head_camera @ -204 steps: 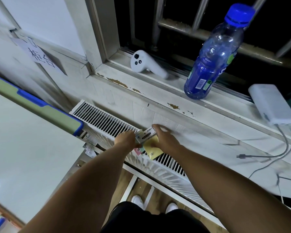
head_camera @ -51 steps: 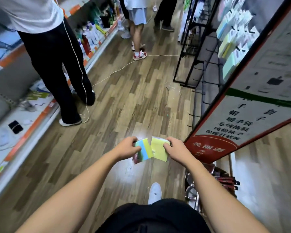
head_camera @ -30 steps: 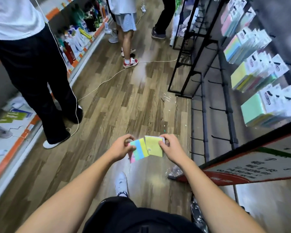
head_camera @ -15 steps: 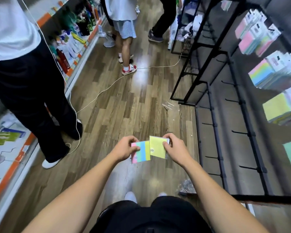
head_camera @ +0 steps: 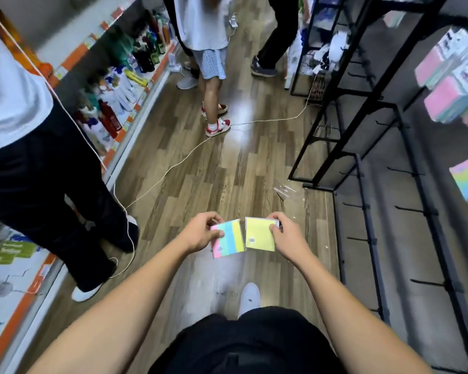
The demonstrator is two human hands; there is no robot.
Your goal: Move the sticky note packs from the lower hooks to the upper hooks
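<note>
Both packs are in the air over the aisle floor, not on any hook. The left hand pinches the striped pack by its top left corner, thumb on the face and fingers curled behind. The right hand pinches the yellow pack by its top right corner in the same way. The two packs hang side by side, their inner edges just apart.

The main risk is a drop. Each pack is held by one corner only, and the wrapping looks glossy, so a pack could probably swivel or slip out during the reach toward the rack on the right. A fallen pack would land on the floor near the person's white shoe.

Hanging them looks fiddly too. The header hole of each pack is hidden under the fingers, so the grip may need shifting before a peg can pass through. The empty hooks are thin, dark and jut into the aisle, where a forearm could catch one. The upper hooks already carry hanging packs; a careless push there might knock one loose. Choosing a low peg by mistake would undo the task.

Underfoot, a white cable crosses the floor, and a bystander in dark trousers stands close on the left, so sidestepping is cramped.
</note>
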